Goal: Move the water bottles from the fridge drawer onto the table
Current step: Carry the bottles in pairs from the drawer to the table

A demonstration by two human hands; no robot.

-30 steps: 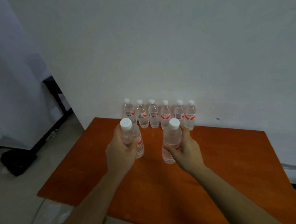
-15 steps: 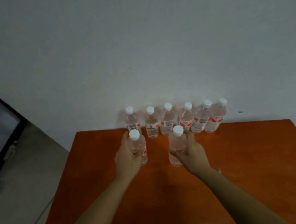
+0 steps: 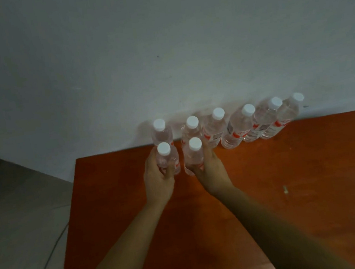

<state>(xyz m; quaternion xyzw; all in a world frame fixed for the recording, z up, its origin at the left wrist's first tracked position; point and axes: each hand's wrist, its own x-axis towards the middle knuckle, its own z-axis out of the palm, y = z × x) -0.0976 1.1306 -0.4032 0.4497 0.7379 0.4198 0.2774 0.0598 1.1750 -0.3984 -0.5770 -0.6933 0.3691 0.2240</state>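
Observation:
My left hand (image 3: 158, 180) is wrapped around a clear water bottle (image 3: 166, 157) with a white cap and red label. My right hand (image 3: 211, 174) grips a second bottle (image 3: 194, 154) just to its right. Both bottles stand upright on the orange-brown table (image 3: 287, 188), close behind a row of several identical bottles (image 3: 237, 126) lined up along the wall at the table's far edge. The fridge drawer is out of view.
A white wall (image 3: 163, 48) rises right behind the bottle row. The grey floor (image 3: 23, 216) with a thin cable (image 3: 51, 255) lies left of the table. A small pale mark (image 3: 285, 188) sits on the tabletop to the right.
Both hands have carried their bottles forward and closer together, down to the table right in front of the row. The view has tilted down and swung right.

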